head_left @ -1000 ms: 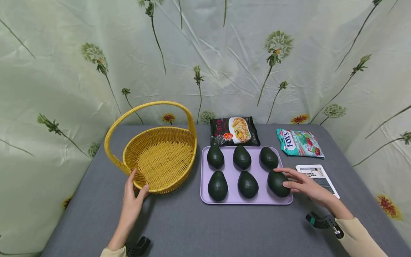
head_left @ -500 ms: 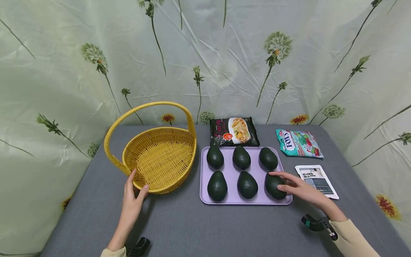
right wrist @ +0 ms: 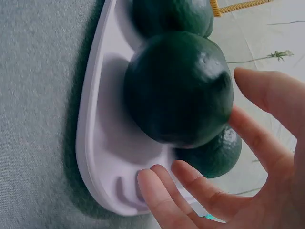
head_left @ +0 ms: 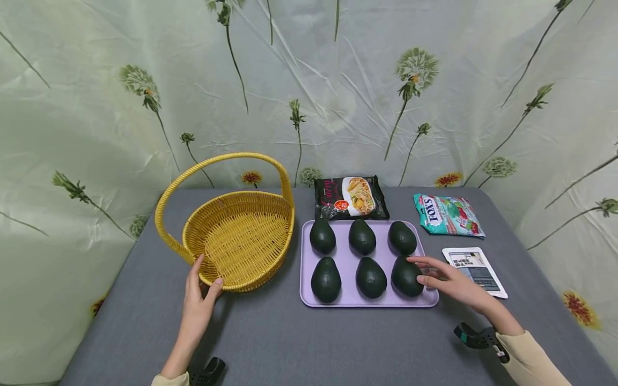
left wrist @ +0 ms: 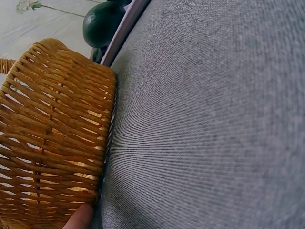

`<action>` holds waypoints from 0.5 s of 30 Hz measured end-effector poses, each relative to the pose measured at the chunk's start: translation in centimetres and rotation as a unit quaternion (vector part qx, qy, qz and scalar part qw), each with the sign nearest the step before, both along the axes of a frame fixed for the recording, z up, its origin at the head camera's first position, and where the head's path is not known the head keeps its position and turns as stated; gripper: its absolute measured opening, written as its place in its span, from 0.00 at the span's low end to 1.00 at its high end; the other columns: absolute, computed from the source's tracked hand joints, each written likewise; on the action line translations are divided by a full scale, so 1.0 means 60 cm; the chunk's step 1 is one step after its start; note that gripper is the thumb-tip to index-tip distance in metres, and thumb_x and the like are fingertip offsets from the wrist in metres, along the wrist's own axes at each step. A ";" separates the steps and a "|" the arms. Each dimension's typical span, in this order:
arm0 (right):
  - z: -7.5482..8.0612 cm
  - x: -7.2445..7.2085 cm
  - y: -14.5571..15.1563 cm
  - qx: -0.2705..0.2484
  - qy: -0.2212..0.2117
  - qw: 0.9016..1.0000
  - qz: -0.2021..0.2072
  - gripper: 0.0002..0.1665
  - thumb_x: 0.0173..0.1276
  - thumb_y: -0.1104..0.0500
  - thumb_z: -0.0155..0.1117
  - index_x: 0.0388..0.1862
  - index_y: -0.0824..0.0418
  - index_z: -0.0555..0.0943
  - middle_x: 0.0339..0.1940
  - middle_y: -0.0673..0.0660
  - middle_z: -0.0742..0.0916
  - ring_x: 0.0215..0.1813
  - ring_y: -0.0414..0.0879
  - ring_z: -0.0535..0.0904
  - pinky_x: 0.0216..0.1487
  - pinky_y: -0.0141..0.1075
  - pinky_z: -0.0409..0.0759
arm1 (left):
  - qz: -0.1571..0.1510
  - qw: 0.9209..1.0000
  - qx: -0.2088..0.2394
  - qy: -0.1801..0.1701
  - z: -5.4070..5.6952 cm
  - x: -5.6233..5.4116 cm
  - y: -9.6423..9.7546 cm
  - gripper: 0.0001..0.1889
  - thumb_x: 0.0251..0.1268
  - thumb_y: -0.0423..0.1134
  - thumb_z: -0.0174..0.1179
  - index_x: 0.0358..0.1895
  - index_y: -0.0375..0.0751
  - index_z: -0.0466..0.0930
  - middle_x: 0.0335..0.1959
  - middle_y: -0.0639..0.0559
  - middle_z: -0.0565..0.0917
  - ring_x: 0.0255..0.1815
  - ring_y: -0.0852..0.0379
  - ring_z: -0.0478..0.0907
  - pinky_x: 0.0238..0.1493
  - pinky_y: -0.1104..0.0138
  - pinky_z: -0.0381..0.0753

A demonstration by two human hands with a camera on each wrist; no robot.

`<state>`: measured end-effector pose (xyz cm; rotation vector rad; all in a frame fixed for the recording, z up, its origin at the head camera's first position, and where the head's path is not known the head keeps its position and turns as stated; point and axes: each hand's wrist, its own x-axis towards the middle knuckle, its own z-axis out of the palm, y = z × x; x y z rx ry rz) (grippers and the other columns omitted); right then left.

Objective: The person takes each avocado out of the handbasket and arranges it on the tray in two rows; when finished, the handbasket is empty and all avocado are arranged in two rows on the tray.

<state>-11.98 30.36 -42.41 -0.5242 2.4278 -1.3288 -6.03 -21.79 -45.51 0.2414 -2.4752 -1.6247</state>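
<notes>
A yellow woven basket [head_left: 241,236] with a tall arched handle stands on the left of the table. My left hand [head_left: 198,300] holds its near-left rim, one fingertip over the edge and the thumb at the front. In the left wrist view, a fingertip [left wrist: 81,217] meets the wickerwork low down. On a lilac tray [head_left: 347,303], dark green avocados lie in two rows. The near-right avocado [head_left: 407,276] is beside my right hand [head_left: 446,281]. The right wrist view shows that hand's fingers spread behind the avocado [right wrist: 178,90], its thumb [right wrist: 267,90] apart from the skin.
A black noodle packet [head_left: 352,198] lies behind the tray. To the right are a teal candy bag [head_left: 449,214] and, nearer, a white flat packet [head_left: 475,271]. A flowered curtain [head_left: 338,96] hangs along the table's back edge.
The near-right avocado has shifted left on the tray, closer to its neighbour. My right hand has moved left with it, and its thumb now stands off the fruit. The left hand keeps its place.
</notes>
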 end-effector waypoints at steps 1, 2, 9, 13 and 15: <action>0.000 0.000 -0.001 0.000 -0.005 1.000 -0.003 0.27 0.72 0.59 0.56 0.67 0.65 0.68 0.65 0.69 0.71 0.60 0.57 0.70 0.44 0.41 0.76 | 0.002 1.000 -0.001 -0.002 0.000 -0.001 0.000 0.38 0.72 0.41 0.54 0.77 0.48 0.41 0.75 0.38 0.44 0.71 0.37 0.46 0.60 0.41 0.55; 0.000 0.001 -0.002 -0.001 -0.006 1.000 -0.007 0.27 0.72 0.59 0.57 0.67 0.65 0.68 0.65 0.70 0.71 0.60 0.63 0.69 0.43 0.41 0.76 | 0.003 1.000 -0.001 -0.004 0.001 -0.002 0.000 0.38 0.72 0.41 0.54 0.77 0.48 0.41 0.75 0.38 0.44 0.72 0.38 0.46 0.61 0.41 0.54; -0.002 0.003 -0.002 -0.034 -0.022 0.999 -0.022 0.25 0.70 0.61 0.59 0.64 0.65 0.68 0.64 0.72 0.69 0.58 0.69 0.70 0.42 0.42 0.80 | 0.004 1.000 -0.006 0.005 0.003 -0.001 0.005 0.38 0.72 0.41 0.54 0.77 0.48 0.42 0.74 0.38 0.45 0.72 0.38 0.46 0.61 0.41 0.53; 0.001 0.005 0.003 -0.031 -0.023 0.999 -0.031 0.23 0.70 0.62 0.59 0.62 0.66 0.69 0.60 0.71 0.72 0.54 0.65 0.73 0.41 0.42 0.79 | 0.003 1.000 -0.003 0.004 0.004 0.001 0.005 0.38 0.72 0.41 0.54 0.77 0.49 0.42 0.75 0.39 0.45 0.73 0.39 0.44 0.61 0.39 0.53; 0.002 0.005 0.002 -0.027 -0.028 0.999 -0.033 0.24 0.70 0.61 0.59 0.63 0.66 0.68 0.60 0.71 0.71 0.55 0.64 0.72 0.42 0.41 0.79 | 0.006 1.000 -0.001 0.003 0.005 0.001 0.005 0.38 0.72 0.41 0.54 0.77 0.49 0.42 0.75 0.39 0.45 0.73 0.40 0.43 0.62 0.39 0.52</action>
